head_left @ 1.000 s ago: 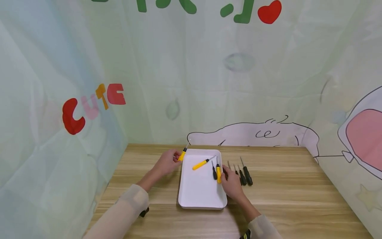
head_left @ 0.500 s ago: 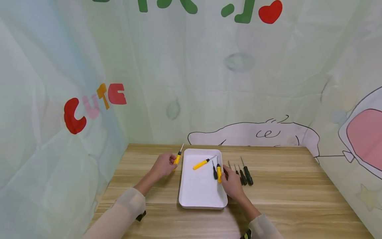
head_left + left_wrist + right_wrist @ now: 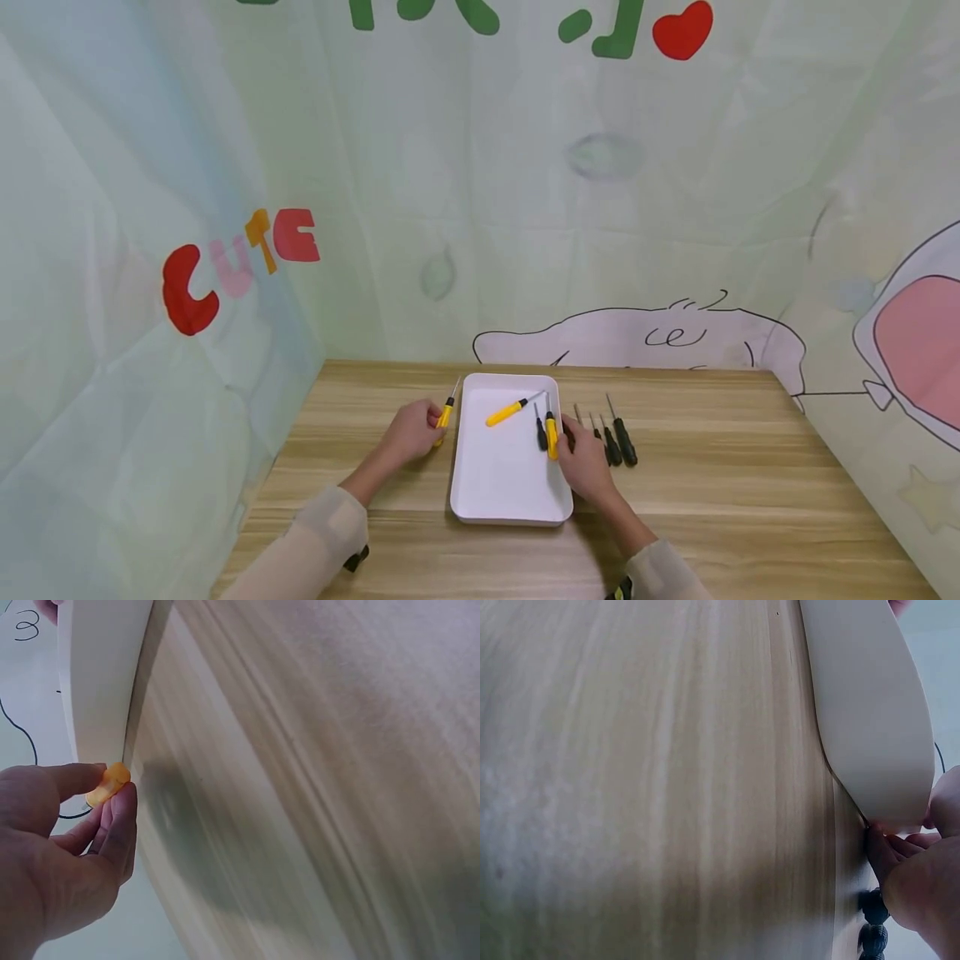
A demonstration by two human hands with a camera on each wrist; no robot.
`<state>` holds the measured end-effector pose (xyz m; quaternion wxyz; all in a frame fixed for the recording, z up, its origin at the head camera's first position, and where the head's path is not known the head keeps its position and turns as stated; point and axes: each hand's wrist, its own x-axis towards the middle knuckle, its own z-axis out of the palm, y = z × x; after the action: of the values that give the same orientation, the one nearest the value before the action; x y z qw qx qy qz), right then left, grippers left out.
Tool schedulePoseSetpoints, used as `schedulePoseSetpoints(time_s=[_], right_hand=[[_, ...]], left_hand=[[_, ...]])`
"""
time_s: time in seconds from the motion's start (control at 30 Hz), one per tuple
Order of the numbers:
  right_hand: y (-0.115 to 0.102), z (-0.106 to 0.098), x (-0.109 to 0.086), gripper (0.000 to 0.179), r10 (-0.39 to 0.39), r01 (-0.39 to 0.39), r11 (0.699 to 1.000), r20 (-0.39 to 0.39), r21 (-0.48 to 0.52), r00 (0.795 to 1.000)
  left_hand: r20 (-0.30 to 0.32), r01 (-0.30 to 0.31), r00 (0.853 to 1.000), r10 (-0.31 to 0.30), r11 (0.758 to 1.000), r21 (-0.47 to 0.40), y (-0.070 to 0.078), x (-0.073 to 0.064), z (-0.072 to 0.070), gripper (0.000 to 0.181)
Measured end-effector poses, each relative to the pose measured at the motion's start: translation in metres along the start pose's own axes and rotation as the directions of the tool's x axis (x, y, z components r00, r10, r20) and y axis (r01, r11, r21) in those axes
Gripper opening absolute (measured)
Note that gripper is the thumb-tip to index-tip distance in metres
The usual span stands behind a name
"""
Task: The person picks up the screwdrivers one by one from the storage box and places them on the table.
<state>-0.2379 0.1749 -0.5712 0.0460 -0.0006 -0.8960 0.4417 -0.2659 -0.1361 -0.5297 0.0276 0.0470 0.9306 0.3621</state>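
Note:
My left hand (image 3: 414,429) pinches the handle of a yellow screwdriver (image 3: 446,417) just left of the white tray (image 3: 498,492). Its shaft points away from me, and in the left wrist view the rounded handle end (image 3: 114,780) shows between thumb and fingers. My right hand (image 3: 585,462) grips the tray's right side, thumb by the rim and fingers along the outer wall (image 3: 877,720). Inside the tray lie a slanted yellow screwdriver (image 3: 506,412), a small black screwdriver (image 3: 542,436) and another yellow screwdriver (image 3: 552,437) along the right wall.
Several black-handled screwdrivers (image 3: 624,442) lie in a row on the wooden table (image 3: 720,492) right of the tray, partly hidden by my right hand. A printed cloth (image 3: 390,292) hangs behind and on both sides of the table.
My left hand has carried the yellow screwdriver leftward from the tray's left rim, then lowered it toward the table. The right hand stays at the tray's side.

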Motion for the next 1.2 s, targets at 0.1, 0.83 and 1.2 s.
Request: schedulePoseSetpoints(time_s=[0.1,0.83,1.2], right_hand=[[0.0,0.001,0.0,0.047,0.002,-0.002,1.0,0.001,-0.003,1.0],[0.0,0.002,-0.002,0.046,-0.014,0.014,1.0,-0.004,-0.003,1.0],[-0.001,0.002,-0.002,0.046,-0.013,0.013,1.0,-0.003,-0.003,1.0]], left_hand=[[0.005,0.013,1.0,-0.013,1.0,0.015,-0.002,-0.002,0.001,0.021],[0.023,0.055,0.998,-0.056,0.997,0.058,-0.003,-0.01,0.005,0.023],[0.004,0.056,0.998,-0.056,0.997,0.054,-0.001,-0.012,0.006,0.021]])
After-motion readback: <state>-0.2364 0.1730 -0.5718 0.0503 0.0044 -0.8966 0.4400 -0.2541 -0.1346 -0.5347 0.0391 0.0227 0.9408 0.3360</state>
